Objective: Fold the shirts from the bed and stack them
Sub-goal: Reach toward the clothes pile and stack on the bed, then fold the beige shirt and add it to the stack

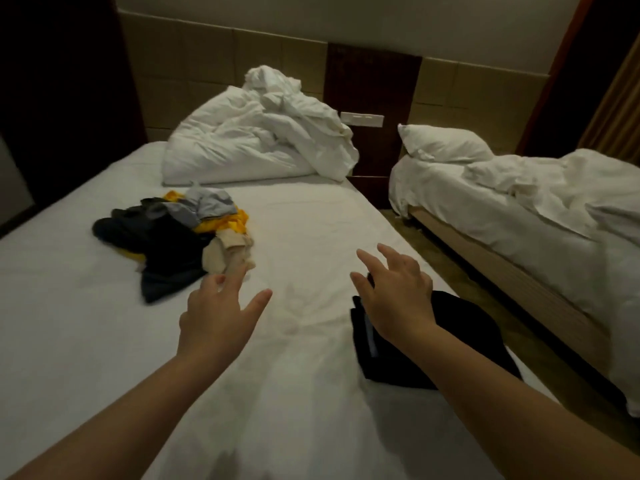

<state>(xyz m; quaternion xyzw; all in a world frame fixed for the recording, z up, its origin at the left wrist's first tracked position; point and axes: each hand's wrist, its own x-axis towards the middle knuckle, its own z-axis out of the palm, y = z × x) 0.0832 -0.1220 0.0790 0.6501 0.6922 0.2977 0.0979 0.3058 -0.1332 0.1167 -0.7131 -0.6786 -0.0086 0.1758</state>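
Shirts (166, 237) in a crumpled, multicoloured heap

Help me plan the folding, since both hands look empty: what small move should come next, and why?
Probably reach the left hand a little further and pinch the beige garment at the near edge of the jumbled pile. Both hands are open and hold nothing, the right hand hovers over the folded dark stack, and the pile is unfolded.
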